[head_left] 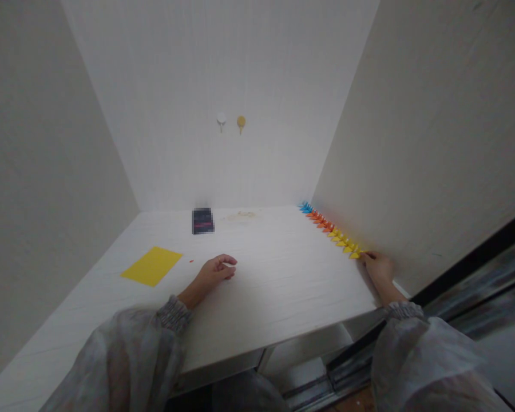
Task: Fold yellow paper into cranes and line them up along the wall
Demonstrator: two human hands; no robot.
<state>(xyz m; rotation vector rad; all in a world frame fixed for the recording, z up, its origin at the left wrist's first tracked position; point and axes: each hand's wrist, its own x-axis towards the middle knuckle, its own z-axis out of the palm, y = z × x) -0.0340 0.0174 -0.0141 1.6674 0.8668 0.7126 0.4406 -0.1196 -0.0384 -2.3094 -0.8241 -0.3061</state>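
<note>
Along the right wall runs a row of small origami cranes, blue ones at the far end, then orange ones, then yellow ones. At the near end of the row, my right hand pinches the last yellow origami crane, which stands against its neighbour. My left hand rests over the middle of the white table, fingers loosely curved and apart from the thumb, holding nothing. To its left lies a flat square of yellow paper, with a tiny orange scrap beside it.
A dark, pixelated item lies near the back wall, by a brownish mark on the white table. A white hook and a gold hook hang on that wall. Walls stand on both sides; open shelving shows under the front edge.
</note>
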